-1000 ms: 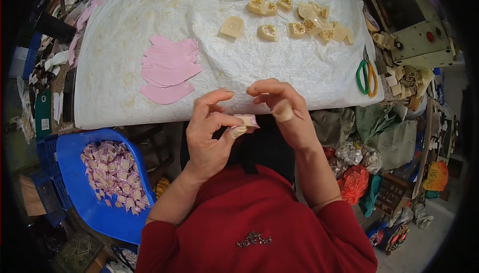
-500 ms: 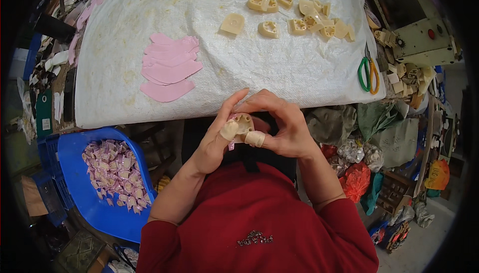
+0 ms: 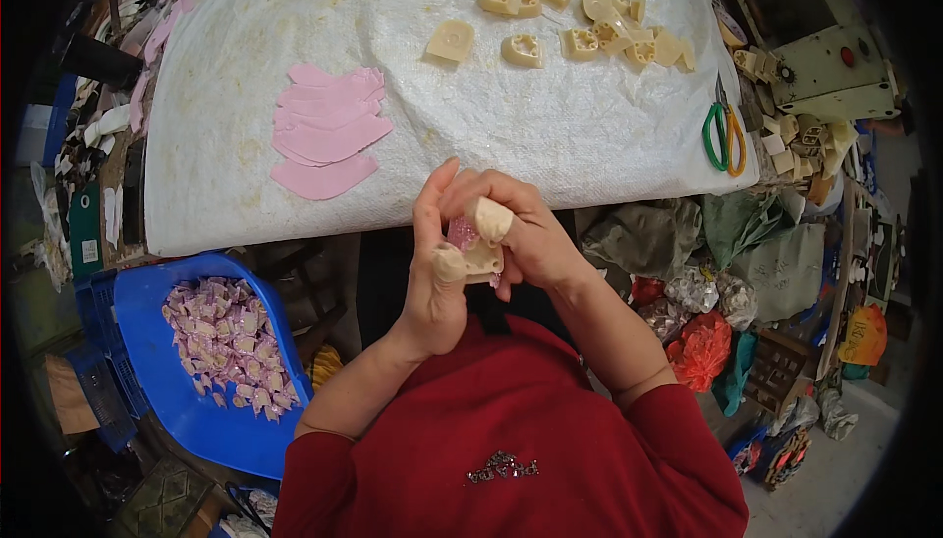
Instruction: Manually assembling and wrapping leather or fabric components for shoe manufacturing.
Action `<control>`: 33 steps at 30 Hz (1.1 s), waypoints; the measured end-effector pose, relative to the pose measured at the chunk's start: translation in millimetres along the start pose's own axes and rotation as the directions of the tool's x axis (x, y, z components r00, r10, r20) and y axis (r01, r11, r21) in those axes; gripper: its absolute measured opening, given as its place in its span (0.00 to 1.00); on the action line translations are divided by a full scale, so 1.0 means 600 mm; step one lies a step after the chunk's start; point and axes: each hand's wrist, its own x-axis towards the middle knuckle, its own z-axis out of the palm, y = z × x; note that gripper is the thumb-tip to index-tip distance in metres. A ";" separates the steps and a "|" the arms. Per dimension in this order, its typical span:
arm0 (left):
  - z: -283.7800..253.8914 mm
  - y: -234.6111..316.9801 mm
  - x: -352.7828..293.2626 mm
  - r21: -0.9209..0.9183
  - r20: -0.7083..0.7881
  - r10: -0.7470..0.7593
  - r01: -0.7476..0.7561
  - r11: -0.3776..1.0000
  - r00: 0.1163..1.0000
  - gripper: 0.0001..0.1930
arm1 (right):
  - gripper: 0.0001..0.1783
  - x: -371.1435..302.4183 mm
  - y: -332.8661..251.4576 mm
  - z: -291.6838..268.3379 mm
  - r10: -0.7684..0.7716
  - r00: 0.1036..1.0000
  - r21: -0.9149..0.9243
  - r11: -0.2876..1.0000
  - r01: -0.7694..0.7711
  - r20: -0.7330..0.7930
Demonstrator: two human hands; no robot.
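Observation:
Close in front of my body, just off the table's near edge, a beige shoe heel [image 3: 481,263] with a hollow, studded inside is held between both hands. Pink glittery covering material [image 3: 462,233] wraps part of it. My left hand [image 3: 429,292] grips the heel from the left, its thumb in a pale finger cover at the rim. Curled round the right side is my right hand [image 3: 537,243], its covered thumb raised over the pink material. The fingers behind the heel are partly hidden.
On the white-sheeted table [image 3: 226,184] lie stacked pink curved pieces [image 3: 334,120], several loose beige heels [image 3: 523,51] and scissors [image 3: 725,140] with green and orange handles. A blue bin [image 3: 162,391] of pink-covered heels [image 3: 228,332] stands at left. Bags and cloth [image 3: 643,243] crowd the right.
The heel has been turned between my hands. My right thumb has moved from the heel's lower edge up over the pink material; my left thumb has shifted slightly down.

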 end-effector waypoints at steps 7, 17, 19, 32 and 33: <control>0.001 -0.002 -0.001 0.394 -0.059 0.157 -0.122 0.911 0.986 0.33 | 0.13 -0.006 0.044 0.024 -0.279 0.960 -0.250 0.931 0.267 -0.011; -0.016 -0.027 0.005 0.307 -0.168 0.135 -0.078 0.948 0.977 0.22 | 0.19 -0.012 0.058 0.048 -0.403 0.904 -0.205 0.906 0.371 -0.146; -0.014 -0.030 0.008 0.350 -0.162 0.217 -0.150 0.925 0.963 0.21 | 0.21 -0.008 0.055 0.045 -0.521 0.845 -0.485 0.773 0.408 -0.121; -0.046 -0.008 0.011 0.576 0.063 0.164 -0.170 0.799 0.984 0.46 | 0.21 -0.006 -0.028 0.018 -0.391 0.919 -0.841 0.511 0.180 -0.041; -0.047 -0.008 0.010 0.632 0.100 0.202 -0.219 0.744 0.974 0.47 | 0.19 -0.006 -0.033 0.020 -0.190 0.981 -0.877 0.476 0.068 -0.027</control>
